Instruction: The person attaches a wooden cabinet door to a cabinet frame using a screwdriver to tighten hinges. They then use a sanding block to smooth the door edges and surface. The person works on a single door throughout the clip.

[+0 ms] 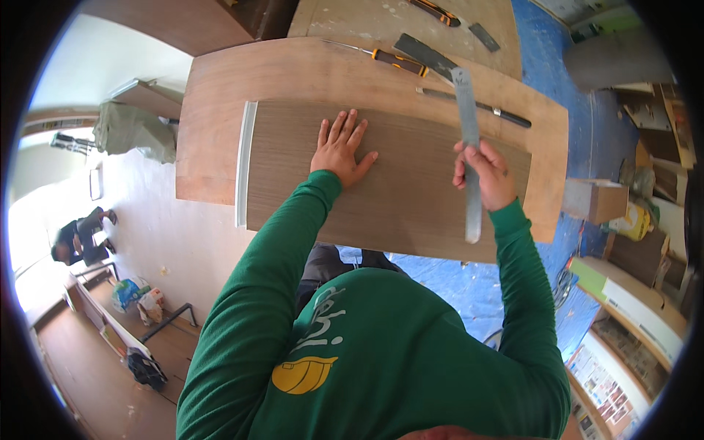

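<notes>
My left hand [342,149] lies flat with its fingers spread on a brown wood-grain panel [389,198]. A long grey flat metal strip [467,110] is gripped in my right hand [487,174] over the panel's right part. One end of the strip points away from me, and its rounded end comes back toward the panel's near edge. I cannot tell whether the strip touches the panel. Along the panel's left end runs a pale edge strip [246,165].
The panel rests on a larger plywood board [209,132]. Beyond it lie a screwdriver [400,62], a dark flat bar [424,54] and a slim black-handled tool [510,116]. Blue sheeting [587,132] covers the floor at right. Another person [82,236] is at far left.
</notes>
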`<state>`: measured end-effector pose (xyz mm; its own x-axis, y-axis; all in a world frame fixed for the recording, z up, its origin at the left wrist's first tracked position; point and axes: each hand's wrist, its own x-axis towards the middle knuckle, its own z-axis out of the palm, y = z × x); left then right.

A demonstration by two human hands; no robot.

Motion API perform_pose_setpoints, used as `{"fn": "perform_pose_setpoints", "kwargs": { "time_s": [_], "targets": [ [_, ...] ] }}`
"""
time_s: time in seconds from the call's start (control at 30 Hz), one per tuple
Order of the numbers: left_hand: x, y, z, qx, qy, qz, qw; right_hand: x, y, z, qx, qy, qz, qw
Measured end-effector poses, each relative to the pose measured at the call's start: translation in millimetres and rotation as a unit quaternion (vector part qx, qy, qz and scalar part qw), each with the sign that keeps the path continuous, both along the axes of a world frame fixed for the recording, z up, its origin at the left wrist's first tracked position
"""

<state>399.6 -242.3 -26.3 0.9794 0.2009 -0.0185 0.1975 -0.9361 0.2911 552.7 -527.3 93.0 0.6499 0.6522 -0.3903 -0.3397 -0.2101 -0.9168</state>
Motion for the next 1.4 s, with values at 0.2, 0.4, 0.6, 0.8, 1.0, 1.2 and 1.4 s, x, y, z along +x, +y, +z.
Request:
{"fn": "perform_pose_setpoints", "kwargs": {
  "time_s": [0.2, 0.4, 0.6, 0.8, 1.0, 1.2, 1.4],
  "targets": [
    [-3, 8, -6, 0.011, 0.004, -0.012, 1.0, -92, -2, -1, 0.05, 0.14, -0.095, 0.984],
    [4, 8, -15, 0.018, -0.023, -0.04, 0.999, -184, 8, -20, 0.057, 0.113, -0.298, 0.946],
    [-3, 36, -26, -0.041, -0.025, -0.179, 0.983, -313, 11, -41, -0.052, 0.043, -0.504, 0.861],
    [-43, 121, -28, 0.063, -0.05, -0.359, 0.93, -371, -3, -80, -0.206, -0.026, -0.527, 0.824],
    [-47, 140, -28, 0.06, -0.065, -0.347, 0.934, -318, -22, -142, -0.382, -0.234, -0.417, 0.791],
    [-40, 130, -34, 0.045, -0.078, -0.364, 0.927, -275, -90, -180, -0.583, -0.277, -0.366, 0.671],
    [-44, 130, -30, 0.041, -0.071, -0.353, 0.932, -325, -9, -165, -0.49, -0.377, -0.244, 0.748]
  ]
}}
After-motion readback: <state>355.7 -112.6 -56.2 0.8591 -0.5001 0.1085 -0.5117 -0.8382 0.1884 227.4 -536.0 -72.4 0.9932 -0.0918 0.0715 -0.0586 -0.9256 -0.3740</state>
